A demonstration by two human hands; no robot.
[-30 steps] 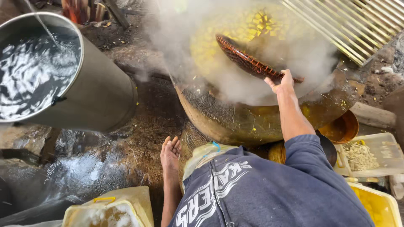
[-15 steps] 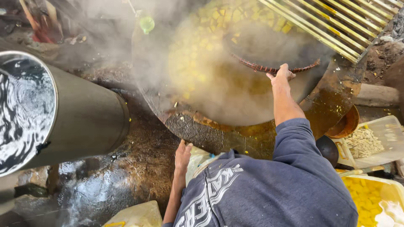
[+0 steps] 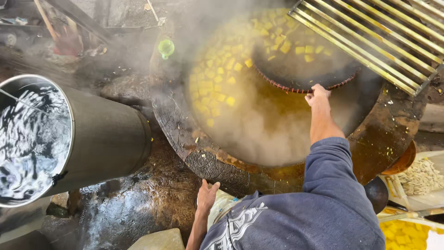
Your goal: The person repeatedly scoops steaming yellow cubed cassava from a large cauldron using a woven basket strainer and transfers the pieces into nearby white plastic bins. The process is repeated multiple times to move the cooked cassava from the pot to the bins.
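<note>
Over the wok (image 3: 175,125), steam has thinned; right hand (image 3: 317,95) still grips the strainer (image 3: 300,69).

The right arm stretches forward and up, almost straight, with the blue sleeve pushed back to the middle of the forearm. The right hand (image 3: 318,94) is closed, its fingers curled in a firm grip, knuckles upward. The left arm is bare and hangs low. The left hand (image 3: 206,194) is open, fingers loosely spread, pointing forward.

The round strainer (image 3: 300,69), tilted up a second ago, now lies lower in the steaming wok (image 3: 222,153) beyond the right hand (image 3: 318,97). The steam is thinner, baring yellow cubes (image 3: 217,83).
</note>
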